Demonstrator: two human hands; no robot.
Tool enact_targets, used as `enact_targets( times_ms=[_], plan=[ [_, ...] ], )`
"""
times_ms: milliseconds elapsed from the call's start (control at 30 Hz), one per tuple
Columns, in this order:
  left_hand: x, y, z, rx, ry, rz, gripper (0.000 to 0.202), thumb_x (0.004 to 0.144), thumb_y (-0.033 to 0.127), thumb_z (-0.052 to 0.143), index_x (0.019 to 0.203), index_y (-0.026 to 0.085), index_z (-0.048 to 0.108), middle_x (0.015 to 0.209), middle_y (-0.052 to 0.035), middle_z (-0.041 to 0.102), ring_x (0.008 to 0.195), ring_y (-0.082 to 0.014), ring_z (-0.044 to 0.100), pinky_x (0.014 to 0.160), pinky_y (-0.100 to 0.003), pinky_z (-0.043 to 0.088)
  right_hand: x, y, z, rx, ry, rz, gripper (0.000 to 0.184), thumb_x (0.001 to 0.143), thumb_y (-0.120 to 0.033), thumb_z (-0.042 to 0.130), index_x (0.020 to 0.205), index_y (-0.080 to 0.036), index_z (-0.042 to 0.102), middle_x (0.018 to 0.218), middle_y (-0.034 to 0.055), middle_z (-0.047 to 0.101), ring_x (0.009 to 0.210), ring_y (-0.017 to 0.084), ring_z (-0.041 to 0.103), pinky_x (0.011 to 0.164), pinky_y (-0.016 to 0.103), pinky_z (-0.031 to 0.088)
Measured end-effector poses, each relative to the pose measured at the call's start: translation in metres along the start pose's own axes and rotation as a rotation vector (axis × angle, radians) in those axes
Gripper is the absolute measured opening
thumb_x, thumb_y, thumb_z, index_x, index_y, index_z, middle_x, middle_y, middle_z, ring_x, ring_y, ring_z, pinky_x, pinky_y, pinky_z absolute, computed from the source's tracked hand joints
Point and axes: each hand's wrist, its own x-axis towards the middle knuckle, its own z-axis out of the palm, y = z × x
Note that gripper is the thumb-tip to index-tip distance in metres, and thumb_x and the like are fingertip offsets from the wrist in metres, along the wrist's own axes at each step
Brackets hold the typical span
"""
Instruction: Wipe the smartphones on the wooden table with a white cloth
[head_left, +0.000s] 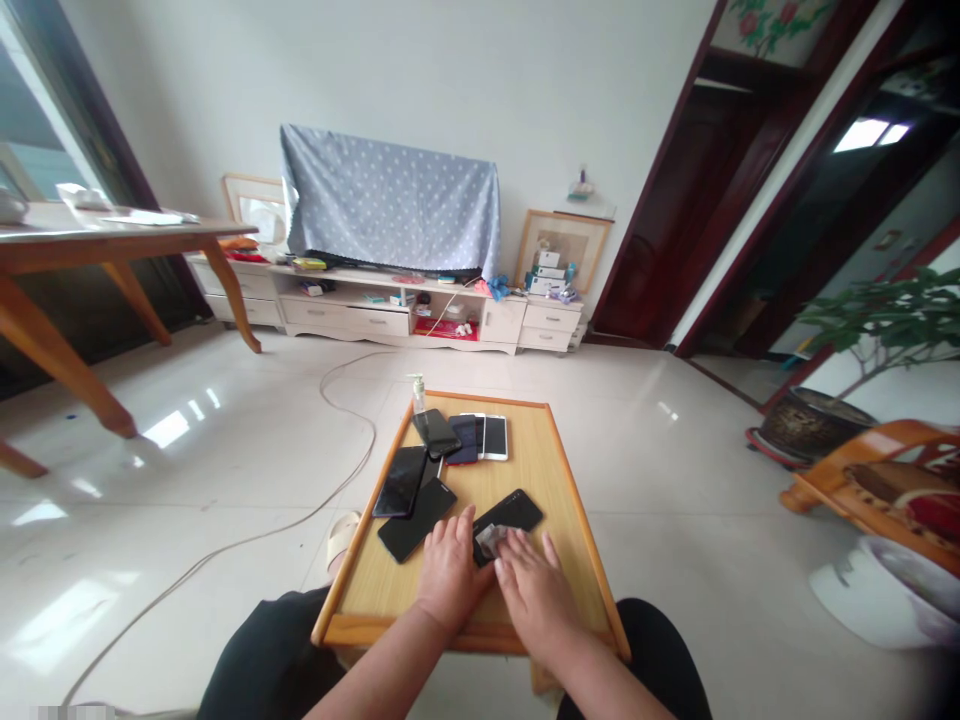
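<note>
A black smartphone lies slanted on a small wooden table in front of me. My left hand is at the phone's left edge, with its index finger and thumb against the side to steady it. On the phone's lower part, my right hand presses a crumpled greyish wipe under its fingertips. Left of my hands lie a dark phone and a larger black one. Farther back are another black phone, a dark blue one and a white-framed one.
A pump bottle stands at the table's far left corner. A cable runs across the tiled floor on the left. To the right are a white bucket, a wooden chair and a potted plant. A low cabinet lines the wall.
</note>
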Motion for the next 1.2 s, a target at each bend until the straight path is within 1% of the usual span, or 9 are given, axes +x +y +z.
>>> enact_targets(
  times_ms=[100,267,500,600,767,933,1067,1133,1200],
  plan=[
    [-0.001,0.0,-0.003,-0.004,-0.004,0.01,0.071,0.08,0.039,0.063,0.144,0.017,0.042,0.129,-0.0118,0.061,0.119,-0.0294,0.052,0.104,-0.042,0.037,-0.006,-0.006,-0.003,0.03,0.003,-0.027,0.05,0.107,-0.04,0.022,0.147,-0.028,0.05,0.15,0.0044,0.052,0.143,0.023,0.043,0.125,0.054,0.011],
    [-0.005,0.002,-0.008,-0.017,-0.014,0.015,0.072,0.076,0.038,0.065,0.142,0.019,0.044,0.13,-0.0119,0.06,0.121,-0.0304,0.051,0.103,-0.042,0.038,0.013,0.003,-0.017,-0.02,0.033,0.129,0.054,0.108,-0.041,0.019,0.143,-0.025,0.056,0.148,0.0074,0.054,0.142,0.024,0.044,0.124,0.057,0.01],
    [-0.005,-0.002,-0.011,0.03,-0.119,-0.006,0.067,0.083,0.022,0.049,0.149,0.021,0.037,0.139,-0.0112,0.057,0.126,-0.0292,0.047,0.103,-0.043,0.034,0.002,-0.041,0.003,0.098,0.027,-0.09,0.049,0.107,-0.036,0.023,0.14,-0.025,0.058,0.142,0.0061,0.06,0.138,0.022,0.049,0.124,0.05,0.021],
    [-0.004,-0.001,-0.012,0.031,-0.109,-0.005,0.064,0.085,0.026,0.048,0.148,0.02,0.038,0.139,-0.012,0.057,0.126,-0.0297,0.047,0.102,-0.043,0.034,0.013,-0.037,-0.002,0.1,0.031,-0.06,0.049,0.108,-0.036,0.022,0.14,-0.027,0.058,0.141,0.0047,0.062,0.136,0.021,0.051,0.123,0.052,0.02],
    [-0.002,0.001,-0.013,0.016,-0.099,-0.008,0.072,0.081,0.047,0.06,0.145,0.019,0.042,0.137,-0.0128,0.057,0.123,-0.0318,0.049,0.101,-0.043,0.036,0.041,-0.022,-0.006,0.015,0.03,0.098,0.053,0.108,-0.039,0.021,0.137,-0.023,0.061,0.146,0.0081,0.056,0.141,0.024,0.045,0.122,0.052,0.021],
    [-0.001,-0.002,-0.011,0.034,-0.079,-0.021,0.058,0.09,0.033,0.046,0.146,0.019,0.04,0.136,-0.0133,0.058,0.122,-0.0294,0.05,0.101,-0.043,0.035,0.041,-0.03,0.01,0.071,0.043,-0.018,0.048,0.107,-0.036,0.024,0.145,-0.028,0.053,0.146,0.0046,0.057,0.141,0.021,0.046,0.123,0.049,0.017],
    [0.001,-0.003,-0.014,0.002,-0.097,-0.032,0.073,0.081,0.046,0.061,0.146,0.02,0.041,0.136,-0.012,0.057,0.123,-0.03,0.049,0.102,-0.041,0.034,0.057,0.001,0.009,0.027,0.158,0.078,0.036,0.101,-0.035,0.043,0.129,-0.029,0.066,0.14,0.0063,0.063,0.135,0.025,0.052,0.12,0.053,0.019],
    [0.002,-0.002,-0.016,-0.005,-0.114,-0.051,0.079,0.076,0.048,0.066,0.146,0.021,0.041,0.135,-0.0108,0.057,0.124,-0.0302,0.048,0.103,-0.041,0.034,0.069,0.027,0.006,0.026,0.237,0.207,0.031,0.097,-0.032,0.047,0.111,-0.025,0.073,0.125,0.0077,0.071,0.12,0.026,0.062,0.113,0.047,0.032],
    [0.003,-0.003,-0.017,-0.011,-0.122,-0.065,0.08,0.075,0.047,0.067,0.146,0.021,0.041,0.134,-0.0104,0.057,0.124,-0.0301,0.048,0.104,-0.041,0.033,0.077,0.052,0.001,0.106,0.283,0.312,0.028,0.095,-0.031,0.047,0.097,-0.024,0.074,0.104,0.0062,0.076,0.1,0.023,0.068,0.095,0.037,0.046]
  ],
)
